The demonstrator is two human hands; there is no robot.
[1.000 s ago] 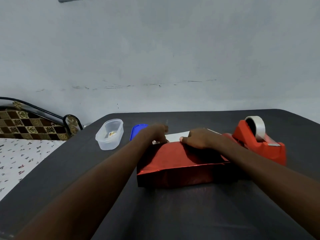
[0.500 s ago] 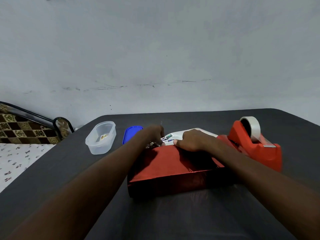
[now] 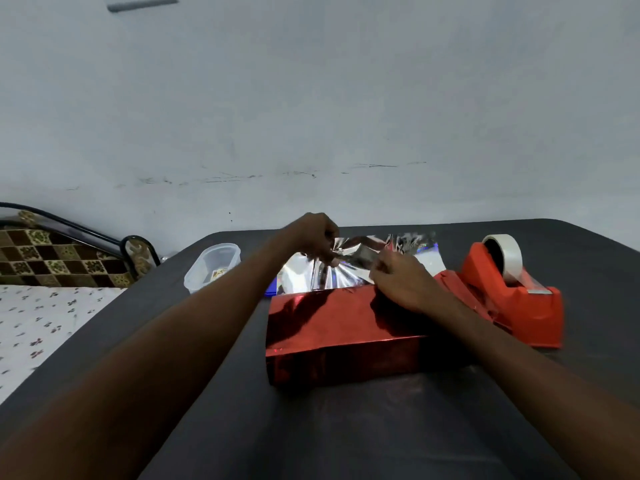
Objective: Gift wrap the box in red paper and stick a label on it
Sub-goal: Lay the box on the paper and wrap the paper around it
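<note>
Dark grey bench (image 3: 346, 427) fills the lower view, with a bed (image 3: 38, 323) off to the left. Mid-bench sits the box (image 3: 346, 327), its top and near side already skinned in shiny red paper (image 3: 329, 362), smooth and tight. Long axis runs left to right across the view, a long side facing the camera, lying flat. That's the main wrap looking done, by my read.

At the far side it's another story: the paper's silver underside (image 3: 332, 275) stands up loose and crinkled behind the box. Not folded down, no tape visible on it. So that flap needs closing and taping, and the right end, hidden behind the forearm, I can't judge. No label on any red face I can see, so sticking one on is left to do.

Just right of the box, an orange tape dispenser (image 3: 516, 299) with a white roll (image 3: 505, 258). Far left, a clear tub (image 3: 213, 266) holding something small, and a sliver of blue lid (image 3: 271, 288) peeking out beside the left forearm.

Now the hands! Left hand (image 3: 313, 237) is raised over the far edge, fingers closed in a pinch on the silver flap. Right hand (image 3: 401, 282) rests on the box's far right top edge, fingers curled into that same loose foil; exactly what its fingertips pinch, I can't tell.
</note>
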